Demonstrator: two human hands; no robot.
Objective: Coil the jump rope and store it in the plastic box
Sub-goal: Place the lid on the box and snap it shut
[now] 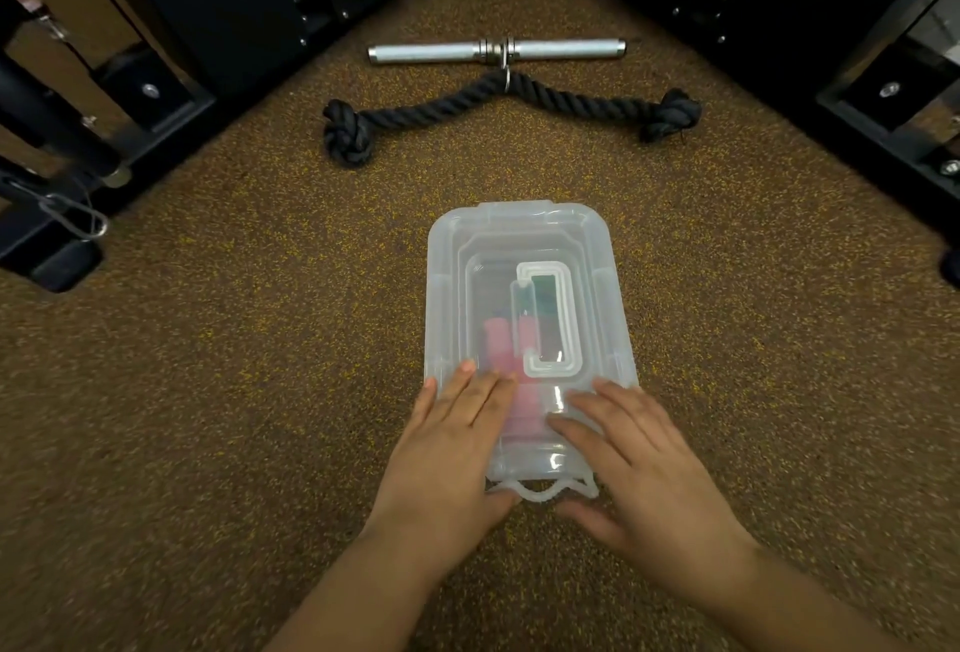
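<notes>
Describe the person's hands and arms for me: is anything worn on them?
Both arms are bare as far as the picture shows: no sleeves, gloves or watch in view. The left hand and the right hand show no rings or bracelets that I can make out. The fingernails look short and unpainted, though the picture is slightly soft.

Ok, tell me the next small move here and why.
Probably flip up the latch at the near end. The lid already sits on the box, pink handles show through it, both hands (left, right) lie flat on top, and that latch hangs loose.
</notes>
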